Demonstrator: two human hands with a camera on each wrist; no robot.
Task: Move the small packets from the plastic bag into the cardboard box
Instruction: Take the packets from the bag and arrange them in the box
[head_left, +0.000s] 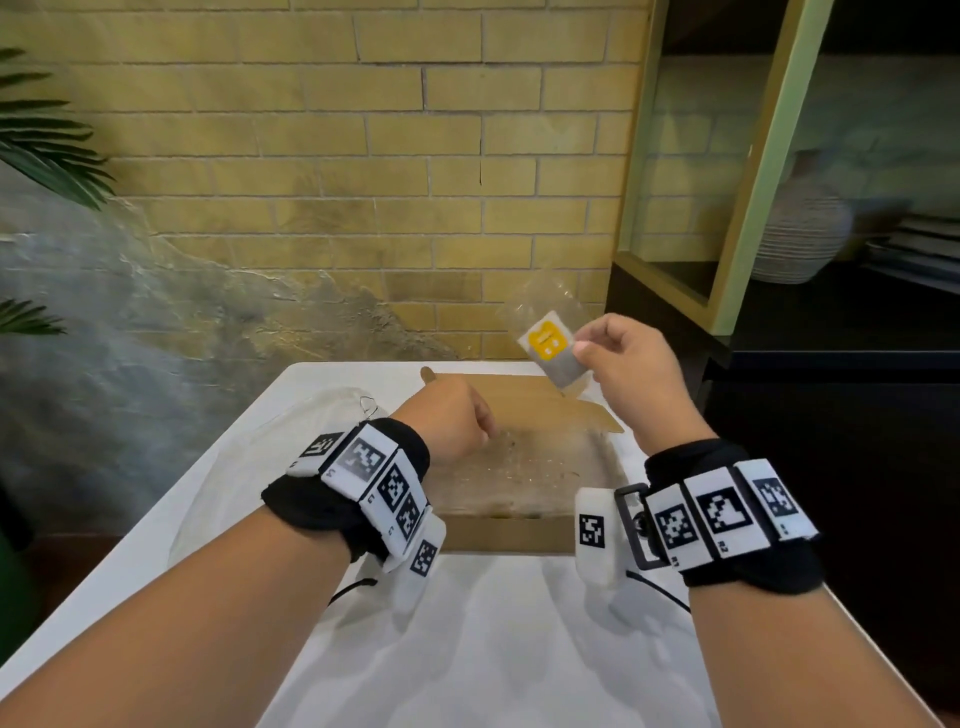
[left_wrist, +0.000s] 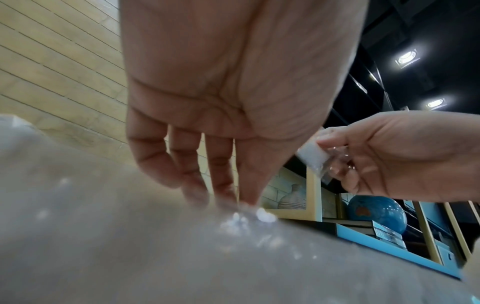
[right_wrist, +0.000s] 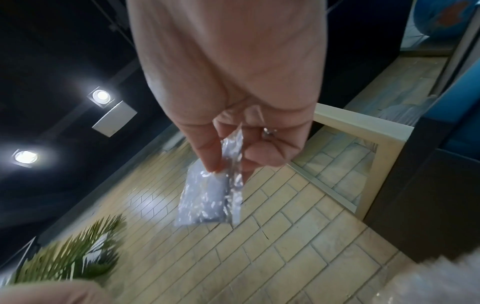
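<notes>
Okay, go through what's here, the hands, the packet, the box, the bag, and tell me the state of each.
Right hand: raised, pinching the packet.
Packet: held above the box's far edge.
Left hand: fingertips down on clear plastic.
Cardboard box: open, clear plastic inside.
Plastic bag: lying on the table, left of the box.

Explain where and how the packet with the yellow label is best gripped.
Pinch the packet at one short end, thumb and fingers on opposite flat faces, coming from the side as the right hand does: it is thin, flat and hangs limp.

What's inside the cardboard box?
Crinkly clear plastic fills the box, and the left hand reaches down into it. Whether packets lie under the plastic cannot be seen. The one clear packet is in the right hand, above the box.
</notes>
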